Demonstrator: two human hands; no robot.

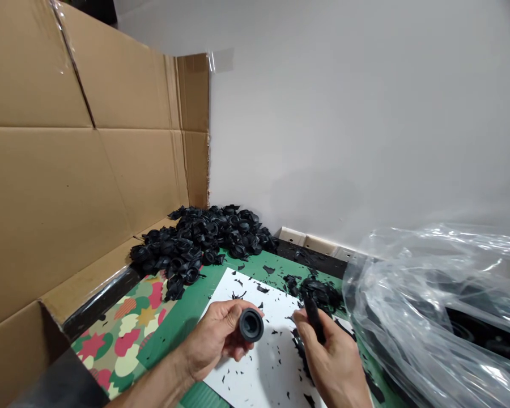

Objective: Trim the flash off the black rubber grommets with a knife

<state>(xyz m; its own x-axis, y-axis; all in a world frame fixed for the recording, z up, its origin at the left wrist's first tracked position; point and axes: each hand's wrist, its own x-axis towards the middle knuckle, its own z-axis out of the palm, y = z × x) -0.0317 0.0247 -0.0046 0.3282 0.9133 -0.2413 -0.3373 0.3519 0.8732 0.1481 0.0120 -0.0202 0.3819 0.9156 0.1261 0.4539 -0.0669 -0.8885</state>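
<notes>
My left hand [215, 337] is closed around a round black rubber part [258, 327], whose recessed, cup-like end faces me. In my right hand [335, 360] is a dark stick-like tool [313, 315], upright in the fist; its working end is hidden, so I cannot tell its exact kind. Both hands hover over a white sheet [270, 365] strewn with small black scraps. The part and the tool are apart from each other. Just beyond my right hand lies a heap of black trimmings [323, 293].
A large pile of black rubber parts [204, 232] sits at the back left, against a tall cardboard screen [131, 107]. A green mat [255, 263] and a patterned sheet [131, 334] cover the table. Clear plastic bags [408, 294] bulge at the right. Behind stands a pale wall [344, 113].
</notes>
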